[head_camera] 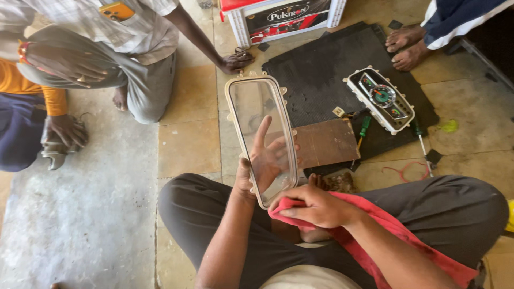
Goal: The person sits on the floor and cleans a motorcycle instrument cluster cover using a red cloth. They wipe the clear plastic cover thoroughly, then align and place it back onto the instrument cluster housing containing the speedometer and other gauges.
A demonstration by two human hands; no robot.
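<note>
My left hand [262, 160] holds up a clear plastic cover [251, 101] with a cream-coloured frame, its fingers spread behind the pane and showing through it. My right hand [316, 206] grips a red cloth [375, 235] and presses it against the cover's lower edge. The cloth trails across my right leg. I sit cross-legged on the floor. An instrument cluster [381, 99] with round dials lies on a black mat [321, 69] ahead.
A brown board [326, 142], a green-handled screwdriver [364, 127] and a second screwdriver [424, 147] lie by the mat. A battery box [284, 18] stands at the back. One person kneels at the left, hand on the floor [235, 60]; another sits far left; bare feet [407, 45] at right.
</note>
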